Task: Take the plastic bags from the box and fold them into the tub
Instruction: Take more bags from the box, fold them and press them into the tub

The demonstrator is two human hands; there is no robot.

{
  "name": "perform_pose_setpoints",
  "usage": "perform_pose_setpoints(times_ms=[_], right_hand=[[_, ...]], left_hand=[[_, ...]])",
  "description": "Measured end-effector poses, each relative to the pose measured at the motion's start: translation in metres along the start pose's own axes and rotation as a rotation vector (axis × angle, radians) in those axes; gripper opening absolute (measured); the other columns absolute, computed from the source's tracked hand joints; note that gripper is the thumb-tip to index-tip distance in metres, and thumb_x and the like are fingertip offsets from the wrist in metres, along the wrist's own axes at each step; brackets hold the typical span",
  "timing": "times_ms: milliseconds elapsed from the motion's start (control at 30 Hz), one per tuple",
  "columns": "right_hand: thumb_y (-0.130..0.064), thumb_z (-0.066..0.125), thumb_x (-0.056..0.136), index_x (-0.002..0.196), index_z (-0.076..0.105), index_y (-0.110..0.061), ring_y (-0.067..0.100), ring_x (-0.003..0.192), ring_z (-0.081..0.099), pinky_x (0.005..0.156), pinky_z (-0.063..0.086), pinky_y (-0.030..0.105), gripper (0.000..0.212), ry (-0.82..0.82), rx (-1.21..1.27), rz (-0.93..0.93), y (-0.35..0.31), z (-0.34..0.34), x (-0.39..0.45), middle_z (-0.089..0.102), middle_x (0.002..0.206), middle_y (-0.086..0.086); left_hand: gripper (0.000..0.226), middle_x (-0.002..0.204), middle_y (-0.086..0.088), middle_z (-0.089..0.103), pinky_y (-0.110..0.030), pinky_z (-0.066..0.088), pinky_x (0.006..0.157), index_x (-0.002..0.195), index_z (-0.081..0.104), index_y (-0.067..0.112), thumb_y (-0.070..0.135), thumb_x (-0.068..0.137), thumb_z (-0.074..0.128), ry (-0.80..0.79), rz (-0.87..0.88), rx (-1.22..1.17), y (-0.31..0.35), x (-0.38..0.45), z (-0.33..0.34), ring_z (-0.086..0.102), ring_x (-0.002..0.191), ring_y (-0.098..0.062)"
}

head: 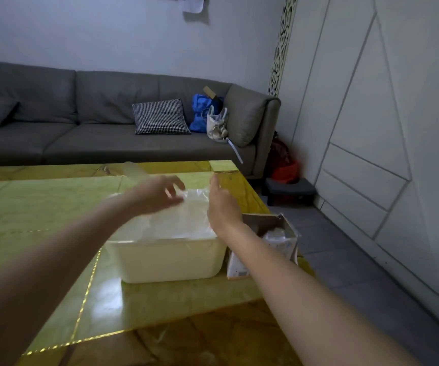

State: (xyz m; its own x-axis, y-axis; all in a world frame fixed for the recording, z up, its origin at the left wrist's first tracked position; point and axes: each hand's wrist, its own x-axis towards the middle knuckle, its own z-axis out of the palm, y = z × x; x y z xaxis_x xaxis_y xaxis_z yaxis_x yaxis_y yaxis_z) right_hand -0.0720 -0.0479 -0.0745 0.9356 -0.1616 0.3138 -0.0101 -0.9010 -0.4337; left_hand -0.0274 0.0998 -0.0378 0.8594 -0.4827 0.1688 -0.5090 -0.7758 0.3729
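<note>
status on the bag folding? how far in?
Partway. Done: clear plastic bags already fill the white tub up to its rim. In hand: both the left hand and right hand are over the top bag, fingers loose, no clear grip. Left: the open cardboard box beside the tub holds more bags.

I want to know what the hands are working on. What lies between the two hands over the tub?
In the head view, a clear plastic bag lies across the top of the white tub, between the left hand and the right hand.
</note>
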Motion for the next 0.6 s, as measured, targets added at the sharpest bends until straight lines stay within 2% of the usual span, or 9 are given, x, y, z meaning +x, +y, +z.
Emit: perform_pose_setpoints(times_ms=[67,133,233,300,333,400,467,533,600], right_hand=[[0.013,0.035,0.087,0.138,0.024,-0.005,0.027,0.076,0.046,0.056,0.032,0.031,0.055,-0.093,-0.09,-0.023,0.0,-0.004,0.002,0.052,0.098,0.017],[0.013,0.04,0.087,0.138,0.025,-0.006,0.027,0.079,0.048,0.062,0.035,0.031,0.056,-0.142,-0.208,-0.05,-0.002,-0.012,0.006,0.052,0.109,0.019],[0.012,0.049,0.084,0.13,0.039,-0.006,0.031,0.103,0.049,0.069,0.04,0.032,0.051,-0.076,-0.408,-0.212,-0.006,-0.024,0.01,0.041,0.128,0.018],[0.008,0.052,0.084,0.113,0.05,-0.006,0.03,0.108,0.044,0.073,0.04,0.032,0.032,-0.118,-0.448,-0.299,-0.011,-0.022,0.01,0.039,0.13,0.016],[0.003,0.053,0.087,0.11,0.052,-0.006,0.027,0.103,0.046,0.071,0.039,0.031,0.024,-0.223,-0.401,-0.272,-0.013,-0.017,0.011,0.041,0.128,0.014],[-0.012,0.057,0.092,0.119,0.053,-0.006,0.025,0.094,0.049,0.072,0.041,0.031,0.028,-0.521,-0.367,-0.169,-0.012,-0.002,0.014,0.046,0.129,0.014],[-0.016,0.059,0.091,0.121,0.053,-0.005,0.026,0.089,0.049,0.07,0.044,0.031,0.032,-0.693,-0.495,-0.116,-0.009,0.011,0.02,0.043,0.136,0.018],[-0.011,0.06,0.09,0.116,0.053,-0.006,0.026,0.089,0.051,0.066,0.045,0.031,0.026,-0.69,-0.538,-0.108,-0.006,0.013,0.022,0.042,0.137,0.02],[-0.007,0.058,0.09,0.124,0.051,-0.004,0.028,0.099,0.056,0.073,0.047,0.031,0.034,-0.622,-0.432,-0.101,-0.005,0.004,0.022,0.049,0.129,0.014]], left_hand=[[0.05,0.13,-0.005,0.052,-0.03,0.04,0.096,0.134,0.044,0.02,0.028,0.088,0.061,-0.407,-0.081,0.145,0.004,0.001,0.018,0.053,0.115,-0.022],[0.061,0.141,-0.004,0.043,-0.029,0.035,0.101,0.143,0.03,0.022,0.028,0.09,0.059,-0.53,-0.128,0.304,0.001,0.002,0.032,0.047,0.124,-0.022],[0.069,0.143,-0.005,0.041,-0.027,0.037,0.098,0.147,0.018,0.021,0.027,0.09,0.057,-0.536,-0.134,0.361,-0.006,0.006,0.041,0.046,0.124,-0.022],[0.076,0.141,-0.007,0.043,-0.029,0.038,0.097,0.148,0.014,0.02,0.028,0.088,0.061,-0.498,-0.125,0.35,-0.011,0.01,0.044,0.048,0.122,-0.024],[0.08,0.141,-0.008,0.043,-0.03,0.038,0.098,0.148,0.011,0.019,0.029,0.088,0.061,-0.487,-0.126,0.354,-0.012,0.011,0.045,0.048,0.122,-0.024],[0.084,0.142,-0.01,0.041,-0.03,0.038,0.1,0.149,0.003,0.018,0.027,0.088,0.061,-0.495,-0.157,0.354,-0.014,0.011,0.045,0.046,0.125,-0.025],[0.086,0.142,-0.011,0.041,-0.03,0.038,0.1,0.149,0.002,0.017,0.027,0.088,0.061,-0.518,-0.217,0.335,-0.018,0.009,0.042,0.046,0.125,-0.025],[0.079,0.138,-0.008,0.047,-0.029,0.041,0.097,0.147,0.015,0.017,0.032,0.086,0.063,-0.488,-0.239,0.35,-0.025,0.004,0.034,0.05,0.12,-0.023],[0.051,0.125,-0.006,0.058,-0.028,0.045,0.09,0.133,0.046,0.015,0.031,0.087,0.062,-0.318,-0.167,0.356,-0.029,0.003,0.024,0.057,0.107,-0.02]])
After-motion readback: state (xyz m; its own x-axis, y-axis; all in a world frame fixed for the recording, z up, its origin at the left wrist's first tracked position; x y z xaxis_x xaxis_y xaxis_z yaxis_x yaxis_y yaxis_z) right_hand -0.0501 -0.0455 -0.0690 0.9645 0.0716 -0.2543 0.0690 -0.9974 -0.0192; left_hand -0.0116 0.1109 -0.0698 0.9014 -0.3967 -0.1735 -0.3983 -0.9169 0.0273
